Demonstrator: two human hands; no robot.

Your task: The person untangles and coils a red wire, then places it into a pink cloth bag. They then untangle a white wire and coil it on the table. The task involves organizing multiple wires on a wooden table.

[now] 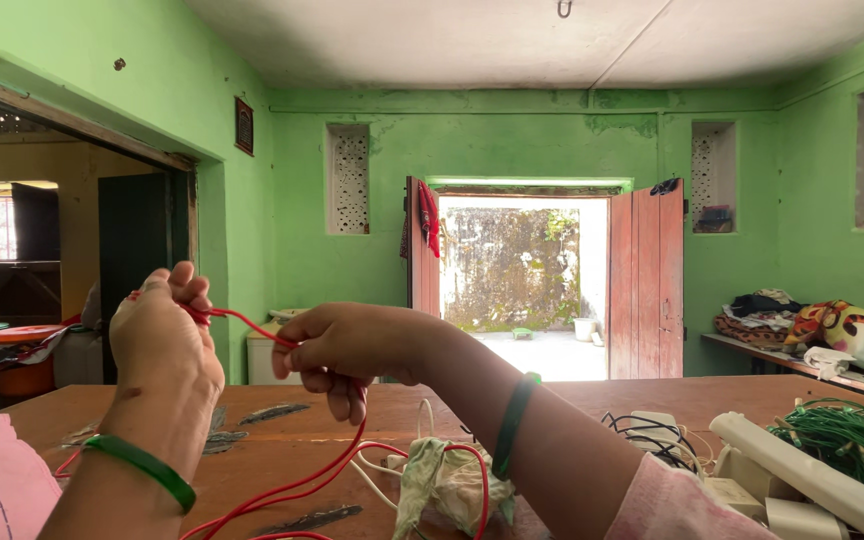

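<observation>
I see both hands raised above the wooden table (282,445), each pinching the same thin red insulated wire (247,322). My left hand (162,340) has its grip closed on the wire's upper end at about ten o'clock, fingertips bunched. My right hand (337,350) sits at about three o'clock from it, grip closed around the wire as well. The taut span between them runs nearly level, dipping slightly toward the right. From the right grip the wire drops to six o'clock and loops across the table beside a crumpled pale cloth (442,485). White plastic strips (812,480) and a green wire coil (847,440) lie well apart, at four o'clock.
</observation>
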